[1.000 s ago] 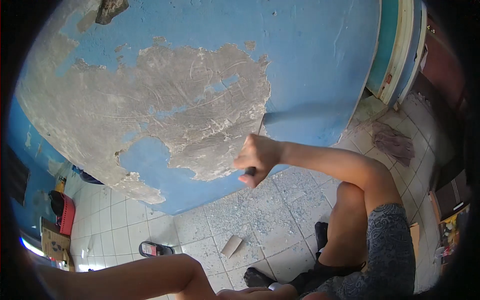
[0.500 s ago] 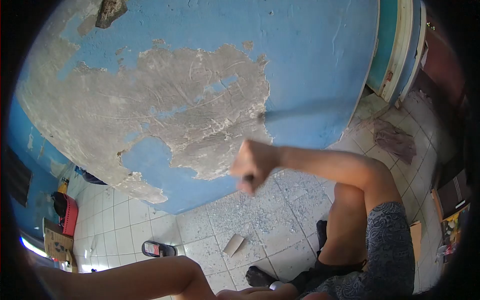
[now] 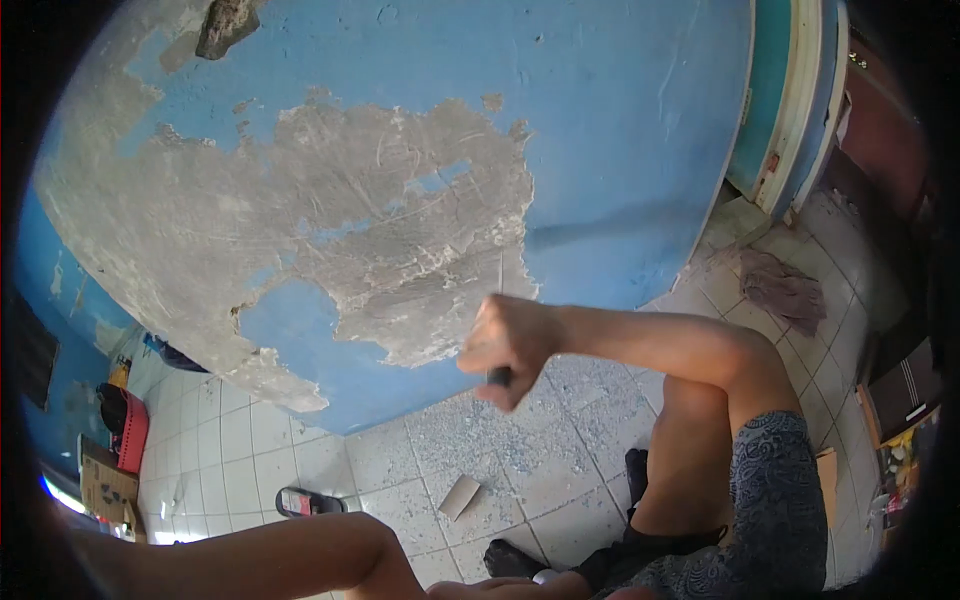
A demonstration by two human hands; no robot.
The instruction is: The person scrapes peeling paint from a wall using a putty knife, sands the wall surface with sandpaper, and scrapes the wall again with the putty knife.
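Note:
My right hand [image 3: 512, 350] is closed around a thin-bladed tool with a dark handle [image 3: 499, 377]. The handle's end shows below the fist, and a narrow blade seems to rise above it, close to the wall; its exact kind is hard to make out. Behind the hand, the blue wall [image 3: 620, 130] has a large bare grey patch [image 3: 230, 210] with ragged paint edges. Whether the blade touches the wall I cannot tell. A bare limb [image 3: 250, 555] crosses the lower left, but my left hand is not visible.
Paint flakes [image 3: 540, 430] litter the tiled floor, where a piece of cardboard [image 3: 460, 497] lies. A sandal [image 3: 308, 502] is left of it. A crumpled cloth [image 3: 780, 290] lies right, near a doorway. A red basket [image 3: 133, 432] and a cardboard box [image 3: 105, 485] stand far left.
My right hand has shifted slightly downward with the tool still in its grip. A narrow blade is now visible above the fist. The camera view has shifted slightly.

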